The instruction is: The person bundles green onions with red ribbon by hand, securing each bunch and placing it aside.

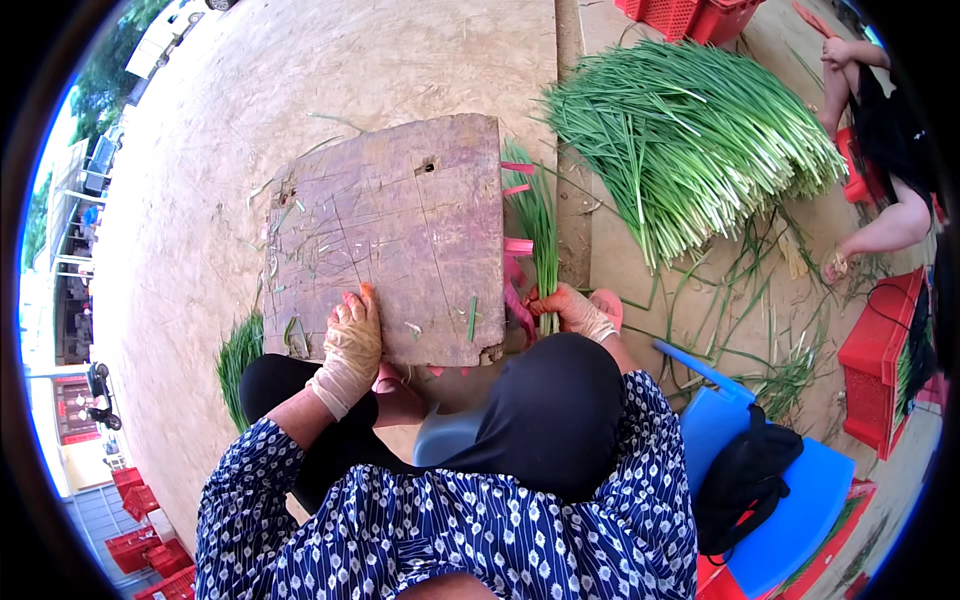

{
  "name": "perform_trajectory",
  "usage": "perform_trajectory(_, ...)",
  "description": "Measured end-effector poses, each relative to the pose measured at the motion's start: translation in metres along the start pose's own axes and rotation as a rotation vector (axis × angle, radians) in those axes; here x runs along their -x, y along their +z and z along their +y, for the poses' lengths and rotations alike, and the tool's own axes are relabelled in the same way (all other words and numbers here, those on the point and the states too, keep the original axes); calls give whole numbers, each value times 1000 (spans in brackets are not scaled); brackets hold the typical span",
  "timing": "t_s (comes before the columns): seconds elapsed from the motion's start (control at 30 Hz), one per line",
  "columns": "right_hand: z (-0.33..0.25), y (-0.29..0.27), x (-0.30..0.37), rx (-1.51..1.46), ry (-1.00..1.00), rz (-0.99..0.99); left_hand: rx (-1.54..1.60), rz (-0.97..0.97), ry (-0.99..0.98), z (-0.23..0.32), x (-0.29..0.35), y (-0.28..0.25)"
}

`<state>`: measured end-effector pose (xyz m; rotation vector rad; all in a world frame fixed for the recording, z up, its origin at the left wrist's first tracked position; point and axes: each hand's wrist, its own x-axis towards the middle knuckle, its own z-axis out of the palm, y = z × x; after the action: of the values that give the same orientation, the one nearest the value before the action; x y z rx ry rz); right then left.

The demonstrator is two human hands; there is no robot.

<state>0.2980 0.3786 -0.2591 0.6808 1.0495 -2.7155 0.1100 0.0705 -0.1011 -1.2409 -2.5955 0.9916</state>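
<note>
Head view: an outdoor concrete floor in sunlight, with red crates at the far edge and a blue plastic chair at the right. A worn wooden board lies flat in front of the seated person. A small bundle of green chives lies just beside the board's right edge, among pink bands; a large heap of chives lies farther right. The left hand, gloved, rests flat on the board's near edge, fingers together. The right hand, gloved, grips the small bundle's near end, fingers curled round it.
</note>
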Motion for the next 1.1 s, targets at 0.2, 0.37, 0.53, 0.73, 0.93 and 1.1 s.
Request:
perform_trajectory(0.2,-7,7,16,-147,-35,20,12,-14,-8,2,-1,-3)
perform_trajectory(0.37,7,2,0,-82,9,-26,2,-12,-8,1,-1,-2)
perform_trajectory(0.53,13,0,-8,115,-30,-84,-14,10,11,-1,0,-3)
perform_trajectory(0.73,-5,3,17,14,-6,30,-10,-5,-23,4,-1,1)
perform_trajectory(0.93,-23,-10,51,12,-184,196,-18,2,-14,2,-2,3)
perform_trajectory(1.1,-24,-32,79,-120,-294,315,-28,-13,-3,2,-4,-1)
